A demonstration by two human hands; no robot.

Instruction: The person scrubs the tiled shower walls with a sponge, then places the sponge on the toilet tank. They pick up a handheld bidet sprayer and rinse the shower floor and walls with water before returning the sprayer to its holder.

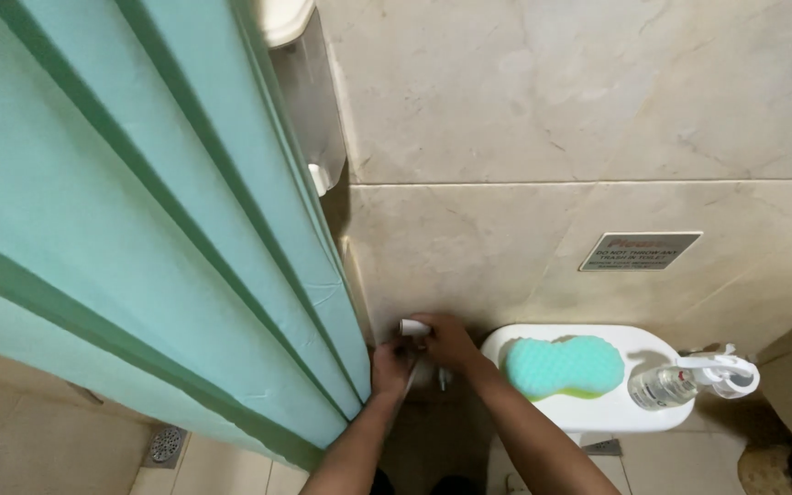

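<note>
Both my hands reach down to a small white sprayer-like fixture (413, 327) low on the beige tiled wall, beside the toilet tank. My right hand (448, 340) wraps around its white head. My left hand (390, 367) grips the part just below it, next to the green partition. The lower part of the fixture is hidden by my fingers.
A green folding partition (139, 229) fills the left. A white toilet tank lid (588, 414) carries a teal sponge (563, 366) and a clear spray bottle (689, 380) lying on its side. A white dispenser (309, 92) and a small sign (640, 249) hang on the wall. A floor drain (166, 445) lies lower left.
</note>
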